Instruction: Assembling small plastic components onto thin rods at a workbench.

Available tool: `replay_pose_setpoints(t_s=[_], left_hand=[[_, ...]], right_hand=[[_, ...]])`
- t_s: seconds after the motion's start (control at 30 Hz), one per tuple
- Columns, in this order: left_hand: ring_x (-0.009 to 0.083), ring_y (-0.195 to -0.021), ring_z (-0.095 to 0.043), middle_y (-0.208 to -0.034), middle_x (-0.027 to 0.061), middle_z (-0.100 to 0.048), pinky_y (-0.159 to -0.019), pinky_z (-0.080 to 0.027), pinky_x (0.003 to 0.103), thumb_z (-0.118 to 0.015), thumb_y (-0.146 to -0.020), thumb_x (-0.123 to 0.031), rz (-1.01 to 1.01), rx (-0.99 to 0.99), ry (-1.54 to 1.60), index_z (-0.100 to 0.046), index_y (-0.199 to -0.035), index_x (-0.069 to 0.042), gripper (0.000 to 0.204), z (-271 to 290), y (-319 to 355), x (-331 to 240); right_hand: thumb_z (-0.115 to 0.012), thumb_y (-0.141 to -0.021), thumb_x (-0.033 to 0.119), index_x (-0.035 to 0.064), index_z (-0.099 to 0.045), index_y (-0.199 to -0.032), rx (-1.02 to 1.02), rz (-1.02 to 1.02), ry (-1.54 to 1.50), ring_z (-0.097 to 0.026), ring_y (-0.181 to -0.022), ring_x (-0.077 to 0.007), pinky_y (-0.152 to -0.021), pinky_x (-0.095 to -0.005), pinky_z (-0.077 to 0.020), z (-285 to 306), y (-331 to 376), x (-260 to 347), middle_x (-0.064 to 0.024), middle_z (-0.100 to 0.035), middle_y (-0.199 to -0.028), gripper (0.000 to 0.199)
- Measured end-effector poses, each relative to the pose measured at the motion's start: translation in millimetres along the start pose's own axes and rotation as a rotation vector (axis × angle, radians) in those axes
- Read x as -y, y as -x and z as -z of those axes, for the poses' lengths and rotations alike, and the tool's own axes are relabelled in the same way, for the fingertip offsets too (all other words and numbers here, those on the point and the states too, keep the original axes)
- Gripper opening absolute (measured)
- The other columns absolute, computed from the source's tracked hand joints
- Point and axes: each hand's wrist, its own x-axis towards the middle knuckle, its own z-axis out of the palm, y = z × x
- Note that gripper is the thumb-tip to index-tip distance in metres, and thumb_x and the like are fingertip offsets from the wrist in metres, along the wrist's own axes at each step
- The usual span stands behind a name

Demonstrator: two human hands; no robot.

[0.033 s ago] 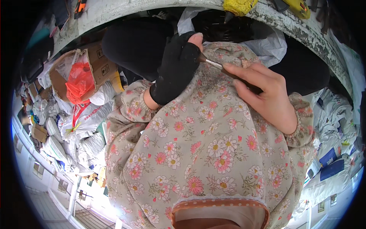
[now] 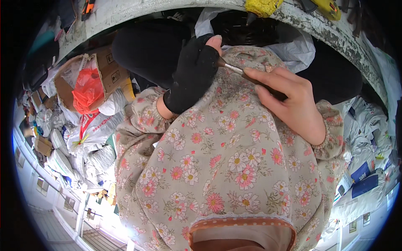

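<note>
My right hand (image 2: 289,94) pinches a slim brush (image 2: 233,68) with a dark handle and a silver metal collar. Its dark tip points left and meets the gloved fingers of my left hand (image 2: 194,71). A black fingerless glove covers that hand, with the bare thumb tip showing at the top. The left fingers are curled closed, and whatever they hold is hidden behind the glove. Both hands are above my lap, over a floral smock (image 2: 222,159) that has dark specks of dust near the brush.
A pale, worn worktable edge (image 2: 167,13) curves ahead, with yellow tools (image 2: 264,6) on it. Beneath it, a dark basket (image 2: 247,31) has a white plastic liner. An open cardboard box (image 2: 109,75) with a red bag stands left; white sacks (image 2: 368,129) are piled right.
My right hand and the brush have shifted very slightly up and left. My left hand stays almost in place.
</note>
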Motion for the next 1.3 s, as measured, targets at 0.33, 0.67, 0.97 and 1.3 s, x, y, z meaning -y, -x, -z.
replay_pose_setpoints(t_s=[0.33, 0.67, 0.97, 1.3], left_hand=[[0.0174, -0.075, -0.054, -0.081, 0.0052, -0.056, -0.064, -0.042, 0.026, -0.072, -0.068, -0.003, -0.726, 0.119, -0.606, -0.063, -0.087, -0.005, 0.022, 15, -11, 22], [0.0224, -0.08, -0.058, -0.085, 0.0081, -0.058, -0.067, -0.046, 0.031, -0.073, -0.062, 0.002, -0.564, -0.259, -0.41, -0.065, -0.08, -0.003, 0.02, -6, -39, 5], [0.0291, -0.097, -0.055, -0.104, 0.0143, -0.059, -0.083, -0.044, 0.036, -0.063, -0.075, -0.012, -0.774, -0.286, -1.077, -0.065, -0.1, -0.01, 0.025, 12, -127, -35], [0.0285, -0.087, -0.059, -0.092, 0.0136, -0.061, -0.075, -0.046, 0.034, -0.057, -0.082, -0.01, -0.861, -0.404, -1.09, -0.062, -0.096, -0.002, 0.017, 21, -125, -23]], right_hand=[[-0.063, -0.078, 0.009, 0.0061, -0.063, -0.109, 0.137, -0.089, -0.108, -0.058, -0.068, -0.0213, -0.063, -0.0294, -0.0459, -6, -7, -51, -0.0111, -0.062, -0.082, 0.031], [-0.06, -0.077, 0.019, 0.008, -0.063, -0.099, 0.021, 0.114, 0.568, -0.057, -0.093, -0.0353, -0.082, -0.0409, -0.0445, -74, -93, -227, -0.0164, -0.061, -0.097, 0.025], [-0.061, -0.081, 0.021, 0.0062, -0.066, -0.098, 0.257, -0.175, -0.108, -0.063, -0.082, -0.0233, -0.075, -0.0298, -0.0481, 14, -48, -108, -0.0133, -0.066, -0.088, 0.023], [-0.063, -0.08, 0.027, 0.0074, -0.057, -0.113, -0.857, -0.237, 0.989, -0.064, -0.08, -0.0229, -0.071, -0.0329, -0.0488, 174, -52, -134, -0.011, -0.066, -0.085, 0.039]])
